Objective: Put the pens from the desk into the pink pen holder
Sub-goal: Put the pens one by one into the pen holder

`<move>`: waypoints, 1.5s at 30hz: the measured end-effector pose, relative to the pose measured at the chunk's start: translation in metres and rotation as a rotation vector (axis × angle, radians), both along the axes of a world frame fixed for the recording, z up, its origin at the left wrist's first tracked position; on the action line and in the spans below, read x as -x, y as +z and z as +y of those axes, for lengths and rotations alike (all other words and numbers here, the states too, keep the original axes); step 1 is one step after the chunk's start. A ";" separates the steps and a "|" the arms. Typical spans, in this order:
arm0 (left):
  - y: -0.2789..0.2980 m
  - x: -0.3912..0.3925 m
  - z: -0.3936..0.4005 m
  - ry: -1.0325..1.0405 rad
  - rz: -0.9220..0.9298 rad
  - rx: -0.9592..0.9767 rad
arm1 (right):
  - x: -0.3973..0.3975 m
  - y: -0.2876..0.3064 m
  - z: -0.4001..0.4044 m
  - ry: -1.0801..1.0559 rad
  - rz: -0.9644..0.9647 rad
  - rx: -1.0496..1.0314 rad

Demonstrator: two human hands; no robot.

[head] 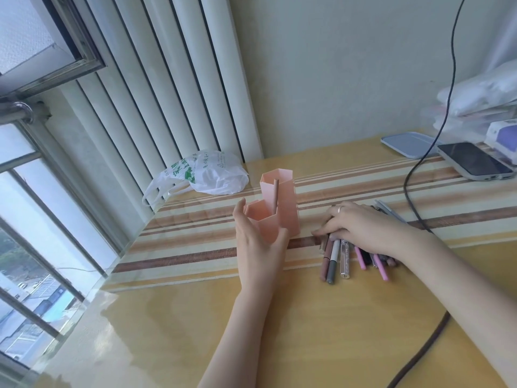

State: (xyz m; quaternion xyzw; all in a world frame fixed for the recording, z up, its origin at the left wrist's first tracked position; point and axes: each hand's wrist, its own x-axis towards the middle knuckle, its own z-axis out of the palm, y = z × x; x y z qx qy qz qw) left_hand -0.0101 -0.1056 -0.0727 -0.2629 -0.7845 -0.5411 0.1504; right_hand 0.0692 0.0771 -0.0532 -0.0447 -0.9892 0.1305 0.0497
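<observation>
Pink pen holder stood upright on the striped part of the desk, near the middle. Two hexagonal tubes joined: a tall one behind, a short one in front. One brown pen was already in it, leaning against the tall tube.

Left hand was wrapped around the short tube, thumb on the near side, fingers curled round the far side, so gripping it.

Right hand lay palm-down on the pile of pens just right of the holder. Fingers were spread fairly flat, tips pressing on the upper ends of the pens. Couldn't tell if any pen was pinched underneath. Ring on one finger.

Pens lay roughly side by side: brown, grey-white, clear, pink, a few dark ones. Lower ends stuck out below the hand.

Elsewhere: white plastic bag behind the holder by the blinds, phone and a blue tray at far right, black cable hanging down across the desk.
</observation>
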 end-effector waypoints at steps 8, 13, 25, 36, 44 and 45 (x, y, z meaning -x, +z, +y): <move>0.000 0.000 0.000 0.018 0.013 0.017 | -0.003 0.004 -0.002 0.106 0.086 0.012; 0.002 -0.002 0.000 0.014 0.002 0.025 | -0.005 0.001 -0.011 0.102 0.183 0.058; 0.004 -0.009 0.000 -0.048 0.072 0.123 | -0.008 0.029 -0.067 0.292 1.229 0.656; 0.007 -0.016 0.002 -0.114 0.090 0.125 | 0.012 0.000 -0.067 0.030 1.012 0.295; 0.003 -0.007 0.001 0.018 0.047 0.073 | 0.000 0.021 -0.033 -0.215 0.863 0.435; 0.003 -0.005 0.001 0.038 0.042 0.061 | -0.003 0.021 -0.024 -0.222 0.693 0.411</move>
